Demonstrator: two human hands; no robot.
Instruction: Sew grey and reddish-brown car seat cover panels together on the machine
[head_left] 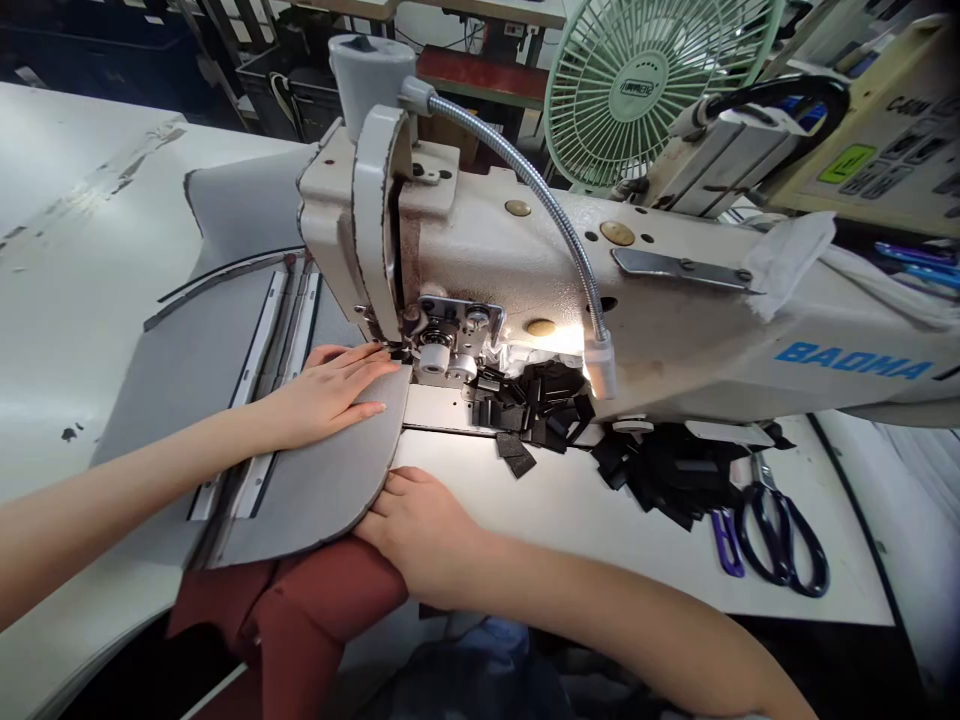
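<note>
1. Just beyond the left hand, the cream metal sewing-machine head bars the way.
2. Between the right hand and the heaped flat black tabs, smooth white tabletop gives passage.

Even, cool daylight-white brightness fills the room around me. The lamp throws a hard, blown-out glare onto the machine, while the grey panel looks matte and crisp. Below the near table edge lies deep shadow; the far right corner darkens, stretched and soft.
</note>
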